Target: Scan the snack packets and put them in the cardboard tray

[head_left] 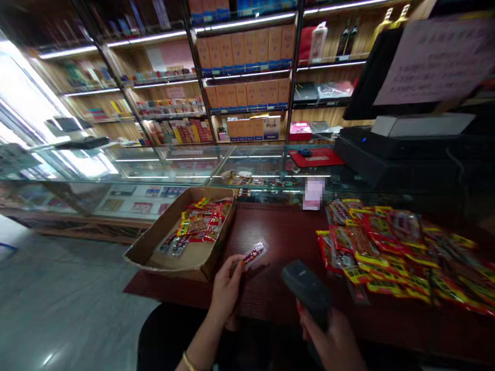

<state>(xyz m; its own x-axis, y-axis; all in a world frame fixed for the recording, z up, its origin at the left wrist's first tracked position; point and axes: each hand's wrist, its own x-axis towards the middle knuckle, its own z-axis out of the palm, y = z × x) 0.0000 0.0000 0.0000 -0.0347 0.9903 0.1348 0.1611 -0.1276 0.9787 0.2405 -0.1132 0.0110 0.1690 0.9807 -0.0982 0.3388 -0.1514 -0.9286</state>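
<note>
Between the thumb and fingers of my left hand point(227, 284) is a small clear-and-red snack packet point(255, 252), held just over the dark red tabletop point(266, 221). My right hand point(332, 335) is wrapped round the handle of a dark barcode scanner point(305, 283), whose head points up and left toward the packet. To the left stands an open cardboard box point(201, 270) with several red and yellow snack packets point(199, 224) inside. A large heap of similar packets point(371, 237) lies on the right of the table, beyond the scanner.
A glass display counter point(185, 165) runs behind the table. At the right rear stand a monitor point(363, 93) and a black cash drawer point(394, 159). A red mouse mat point(325, 157) lies on the glass. Lit shelves point(247, 72) with boxes and bottles line the wall.
</note>
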